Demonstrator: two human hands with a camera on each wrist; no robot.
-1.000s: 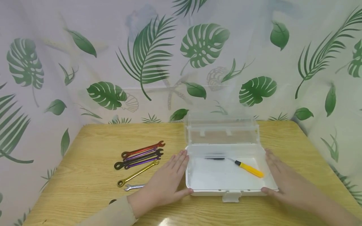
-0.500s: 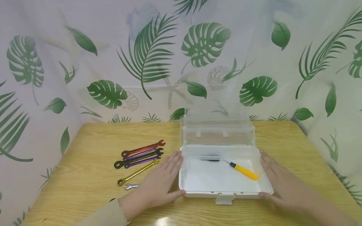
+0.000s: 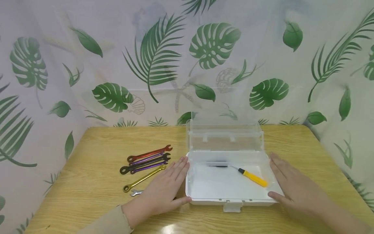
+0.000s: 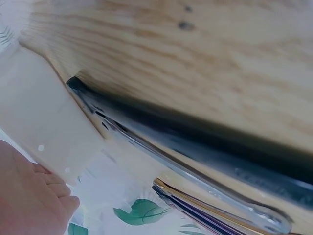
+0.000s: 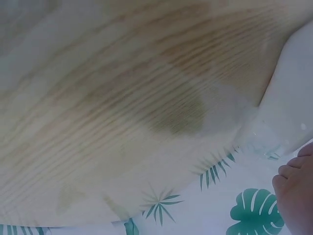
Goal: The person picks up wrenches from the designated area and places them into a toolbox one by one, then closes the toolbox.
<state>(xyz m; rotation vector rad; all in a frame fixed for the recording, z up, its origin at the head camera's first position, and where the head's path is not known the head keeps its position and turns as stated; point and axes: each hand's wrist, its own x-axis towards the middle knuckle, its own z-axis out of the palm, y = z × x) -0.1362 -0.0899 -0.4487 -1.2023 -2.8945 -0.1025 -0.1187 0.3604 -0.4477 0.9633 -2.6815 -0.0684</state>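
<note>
A clear plastic box [image 3: 230, 201] with a white floor stands open on the wooden table [image 3: 96, 201], its lid [image 3: 225, 136] upright at the back. Inside lies a yellow-handled screwdriver [image 3: 252, 178] beside a dark tool [image 3: 217, 164]. My left hand [image 3: 163, 191] lies flat against the box's left side, fingers straight. My right hand [image 3: 292, 188] lies flat against its right side, thumb at the front corner. In the left wrist view the box wall [image 4: 44, 122] and my fingers [image 4: 34, 196] show. The right wrist view shows the box corner [image 5: 293, 112] and my fingertips [image 5: 296, 191].
Several coloured wrenches lie left of the box: red [image 3: 149, 153], black [image 3: 144, 163], gold [image 3: 143, 178] and a small silver one [image 3: 135, 192] partly under my left hand. A leaf-print curtain [image 3: 152, 58] encloses the table at back and sides.
Both hands slid the box a little to the left over the table during the first half second; since then it has barely moved.
</note>
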